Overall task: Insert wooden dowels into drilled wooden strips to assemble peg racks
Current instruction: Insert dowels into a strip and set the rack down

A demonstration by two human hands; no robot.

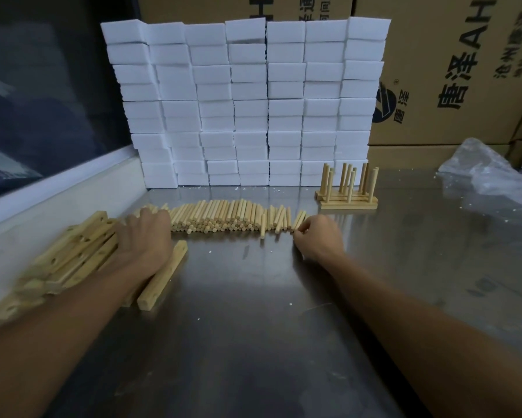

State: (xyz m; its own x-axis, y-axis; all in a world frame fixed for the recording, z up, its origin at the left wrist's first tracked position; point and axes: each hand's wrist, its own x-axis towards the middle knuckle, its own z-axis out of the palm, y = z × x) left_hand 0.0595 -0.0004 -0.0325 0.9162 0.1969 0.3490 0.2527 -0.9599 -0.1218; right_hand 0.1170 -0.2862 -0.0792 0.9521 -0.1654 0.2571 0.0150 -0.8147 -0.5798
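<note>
Steel table: foam blocks (stacked) behind dowels.

Hands on strips, dowels.

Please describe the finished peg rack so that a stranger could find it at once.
Look at the wall of white foam blocks. At its right foot on the steel table stands the peg rack. Only its dowels stand upright; the others lie loose.

I see a long heap of pale round wooden dowels lying flat, drilled pale wooden strips piled left, finished peg racks standing upright far right
</note>
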